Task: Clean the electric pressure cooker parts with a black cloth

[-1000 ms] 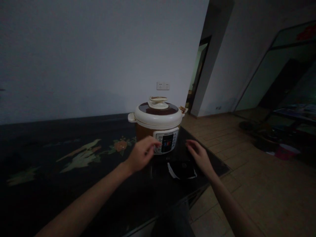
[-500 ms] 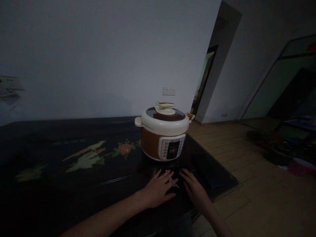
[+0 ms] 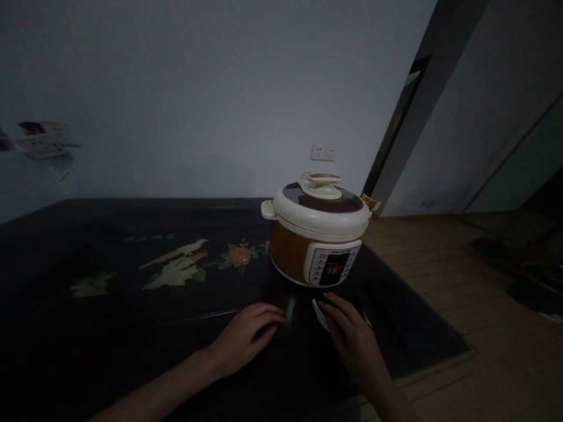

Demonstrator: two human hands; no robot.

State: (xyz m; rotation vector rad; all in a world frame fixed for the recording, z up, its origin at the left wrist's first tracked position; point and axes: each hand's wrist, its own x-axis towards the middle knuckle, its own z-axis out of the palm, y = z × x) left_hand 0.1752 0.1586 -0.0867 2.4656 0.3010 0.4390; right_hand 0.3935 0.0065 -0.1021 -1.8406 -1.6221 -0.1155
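Note:
My right hand (image 3: 349,325) lies over a flat black item with a white edge (image 3: 321,315), in front of the pressure cooker. Its fingers are stretched forward, covering most of the item, whose kind I cannot make out. To the left, my left hand (image 3: 248,334) rests low over the dark tabletop (image 3: 185,363), thumb apart from the fingers and nothing in it. Beside its fingertips a small pale streak shows, blurred. The electric pressure cooker (image 3: 288,249) has a cream lid and a brown body. It stands upright with its lid on, control panel facing right of me.
A wall socket (image 3: 323,153) is behind the cooker, and papers (image 3: 48,143) hang on the wall at far left. Flower and bird decoration (image 3: 176,269) marks the tabletop. The table's right edge borders a tiled floor (image 3: 409,252).
Both hands came down from in front of the cooker to the tabletop. My left hand then drew left, away from my right hand. The view has turned left, shifting the cooker rightward in it.

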